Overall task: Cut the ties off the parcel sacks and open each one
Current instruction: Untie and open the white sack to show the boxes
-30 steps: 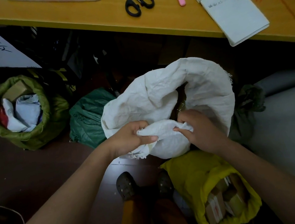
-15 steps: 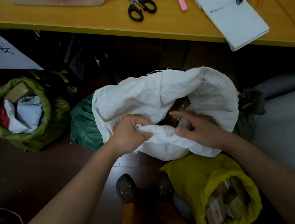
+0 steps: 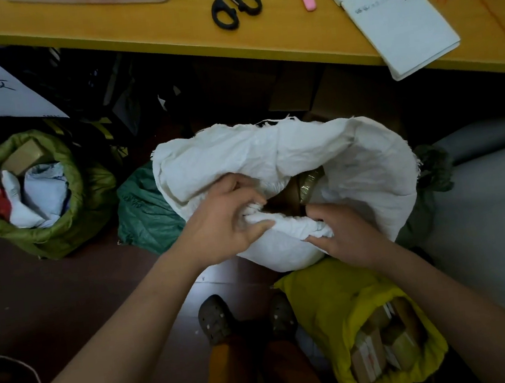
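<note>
The white sack [image 3: 288,162] sits on the floor just in front of the person's feet, standing upright with its mouth facing up and pulled wide open. Both hands are at the near rim: the left hand [image 3: 226,222] has its fingers curled round a bunched fold of the edge, and the right hand [image 3: 344,231] grips the same rolled rim just beside it. The yellow sack [image 3: 329,293] is touching it below, already open, and scissors [image 3: 233,4] lie on the worktop [image 3: 131,25].
</note>
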